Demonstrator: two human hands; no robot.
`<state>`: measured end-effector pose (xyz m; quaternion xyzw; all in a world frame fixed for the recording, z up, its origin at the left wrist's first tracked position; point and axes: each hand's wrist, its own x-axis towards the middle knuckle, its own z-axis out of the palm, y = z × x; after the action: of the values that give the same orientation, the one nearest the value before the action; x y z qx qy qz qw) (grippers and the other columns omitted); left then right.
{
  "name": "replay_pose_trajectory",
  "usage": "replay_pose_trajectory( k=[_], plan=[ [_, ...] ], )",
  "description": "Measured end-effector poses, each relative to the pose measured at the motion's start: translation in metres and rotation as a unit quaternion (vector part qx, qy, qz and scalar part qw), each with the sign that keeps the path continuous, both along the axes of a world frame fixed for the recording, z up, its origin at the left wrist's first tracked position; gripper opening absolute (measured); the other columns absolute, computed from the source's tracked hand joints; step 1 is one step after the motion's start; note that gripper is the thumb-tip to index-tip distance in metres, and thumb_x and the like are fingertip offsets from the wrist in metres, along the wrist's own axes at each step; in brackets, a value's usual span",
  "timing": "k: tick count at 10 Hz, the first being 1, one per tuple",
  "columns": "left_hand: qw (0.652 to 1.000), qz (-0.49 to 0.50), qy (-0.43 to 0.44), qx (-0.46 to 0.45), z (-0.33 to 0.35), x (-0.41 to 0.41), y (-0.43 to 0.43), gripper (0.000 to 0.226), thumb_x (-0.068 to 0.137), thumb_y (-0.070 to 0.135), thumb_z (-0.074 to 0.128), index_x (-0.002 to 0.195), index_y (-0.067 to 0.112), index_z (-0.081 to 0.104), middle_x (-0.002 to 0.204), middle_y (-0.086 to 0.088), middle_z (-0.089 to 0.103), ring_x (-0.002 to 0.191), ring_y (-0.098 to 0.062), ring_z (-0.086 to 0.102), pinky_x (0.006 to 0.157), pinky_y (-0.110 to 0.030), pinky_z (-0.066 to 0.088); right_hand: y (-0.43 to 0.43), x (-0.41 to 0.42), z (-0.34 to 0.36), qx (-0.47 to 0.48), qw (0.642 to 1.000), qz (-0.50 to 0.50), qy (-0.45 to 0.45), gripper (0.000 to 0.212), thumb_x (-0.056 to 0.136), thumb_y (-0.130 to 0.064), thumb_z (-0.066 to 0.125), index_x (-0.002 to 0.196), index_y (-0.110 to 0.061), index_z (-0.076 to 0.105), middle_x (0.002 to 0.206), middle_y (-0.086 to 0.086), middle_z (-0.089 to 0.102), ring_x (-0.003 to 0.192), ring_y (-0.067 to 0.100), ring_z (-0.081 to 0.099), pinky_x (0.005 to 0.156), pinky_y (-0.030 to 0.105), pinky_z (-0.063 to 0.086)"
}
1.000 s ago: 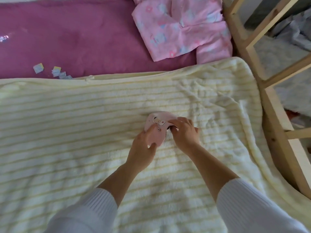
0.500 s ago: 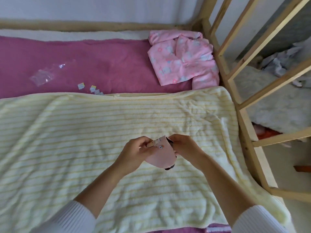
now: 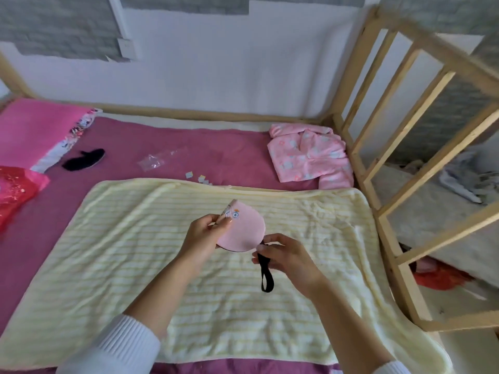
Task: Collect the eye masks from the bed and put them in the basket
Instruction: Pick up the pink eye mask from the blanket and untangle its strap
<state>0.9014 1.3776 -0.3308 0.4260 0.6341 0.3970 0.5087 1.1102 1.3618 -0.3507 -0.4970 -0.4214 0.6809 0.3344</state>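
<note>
A folded pink eye mask is held up above the yellow striped blanket. My left hand grips its left edge. My right hand pinches its black elastic strap, which hangs down in a loop. A black eye mask lies on the magenta sheet at the far left. No basket is in view.
A pink patterned garment lies in the far right corner of the bed. A clear plastic bag and small paper scraps lie on the sheet. A wooden rail borders the bed's right side. A red plastic bag sits at the left edge.
Both hands have lifted the pink mask off the blanket and folded it. The strap now hangs from my right hand. The camera has tilted up, showing the wall and the black mask.
</note>
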Motion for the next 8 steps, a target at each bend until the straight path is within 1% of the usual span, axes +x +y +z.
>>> replay_pose_trajectory(
  k=[1, 2, 3, 4, 5, 6, 7, 8],
  plan=[
    [1.000, 0.024, 0.009, 0.011, 0.013, -0.013, -0.013, 0.025, 0.088, 0.032, 0.064, 0.098, 0.010, 0.068, 0.091, -0.009, 0.065, 0.085, -0.024, 0.060, 0.085, -0.049, 0.054, -0.007, -0.018, 0.016, 0.080, 0.995, -0.048, -0.047, 0.009, 0.073, 0.001, 0.075, 0.079, 0.003, 0.069, 0.069, 0.016, 0.070, 0.066, 0.029, 0.068, 0.074, 0.041, 0.055],
    [0.999, 0.042, 0.012, 0.024, 0.024, -0.026, -0.021, 0.025, 0.088, 0.028, 0.064, 0.099, 0.005, 0.067, 0.092, -0.011, 0.064, 0.085, -0.024, 0.060, 0.086, -0.048, 0.054, -0.011, -0.026, 0.031, 0.124, 0.987, -0.047, -0.093, 0.008, 0.075, -0.007, 0.075, 0.070, -0.002, 0.071, 0.059, 0.010, 0.064, 0.053, 0.017, 0.054, 0.055, 0.027, 0.044],
    [0.998, 0.047, 0.018, 0.032, 0.028, -0.037, -0.025, 0.023, 0.086, 0.023, 0.067, 0.098, 0.004, 0.065, 0.088, -0.009, 0.064, 0.080, -0.023, 0.058, 0.074, -0.040, 0.052, -0.011, -0.029, 0.041, 0.151, 0.978, -0.065, -0.130, 0.017, 0.076, -0.011, 0.073, 0.064, -0.003, 0.063, 0.054, 0.009, 0.054, 0.052, 0.014, 0.046, 0.051, 0.025, 0.035],
    [0.999, 0.032, 0.012, 0.031, 0.031, -0.053, -0.027, 0.023, 0.078, 0.013, 0.074, 0.095, 0.004, 0.063, 0.083, -0.005, 0.068, 0.075, -0.019, 0.060, 0.068, -0.033, 0.048, -0.007, -0.020, 0.052, 0.117, 0.979, -0.136, -0.092, 0.015, 0.079, -0.009, 0.064, 0.064, -0.006, 0.066, 0.064, 0.018, 0.066, 0.065, 0.020, 0.060, 0.067, 0.033, 0.046],
    [0.999, 0.021, 0.010, 0.033, 0.032, -0.062, -0.030, 0.021, 0.074, 0.012, 0.078, 0.088, 0.009, 0.062, 0.077, 0.001, 0.069, 0.070, -0.013, 0.063, 0.063, -0.029, 0.050, -0.006, -0.001, 0.061, -0.027, 0.971, -0.173, 0.160, 0.021, 0.073, -0.009, 0.059, 0.052, -0.014, 0.058, 0.058, 0.004, 0.058, 0.064, 0.018, 0.057, 0.081, 0.036, 0.050],
    [0.998, -0.003, 0.036, 0.048, 0.030, -0.055, -0.030, 0.024, 0.075, 0.011, 0.077, 0.090, 0.004, 0.060, 0.070, 0.003, 0.062, 0.062, -0.010, 0.058, 0.056, -0.025, 0.045, -0.008, 0.001, 0.071, -0.038, 0.923, -0.157, 0.350, 0.008, 0.071, -0.017, 0.065, 0.064, -0.016, 0.060, 0.067, -0.001, 0.058, 0.070, 0.016, 0.059, 0.092, 0.041, 0.044],
    [0.996, -0.043, 0.034, 0.065, 0.029, -0.046, -0.029, 0.021, 0.072, 0.008, 0.077, 0.086, 0.013, 0.062, 0.062, 0.009, 0.051, 0.058, -0.010, 0.049, 0.057, -0.026, 0.042, 0.000, -0.007, 0.083, 0.009, 0.905, -0.187, 0.383, 0.024, 0.089, -0.021, 0.053, 0.110, -0.014, 0.064, 0.107, -0.001, 0.068, 0.108, 0.012, 0.063, 0.094, 0.039, 0.042],
    [0.992, -0.062, 0.046, 0.097, 0.033, -0.045, -0.025, 0.025, 0.068, 0.012, 0.078, 0.072, 0.027, 0.059, 0.065, 0.006, 0.051, 0.060, -0.011, 0.045, 0.059, -0.027, 0.038, 0.011, -0.013, 0.089, 0.181, 0.959, -0.161, -0.147, 0.027, 0.092, -0.004, 0.037, 0.103, -0.011, 0.061, 0.095, 0.004, 0.058, 0.097, 0.024, 0.056, 0.087, 0.030, 0.039]
  ],
)
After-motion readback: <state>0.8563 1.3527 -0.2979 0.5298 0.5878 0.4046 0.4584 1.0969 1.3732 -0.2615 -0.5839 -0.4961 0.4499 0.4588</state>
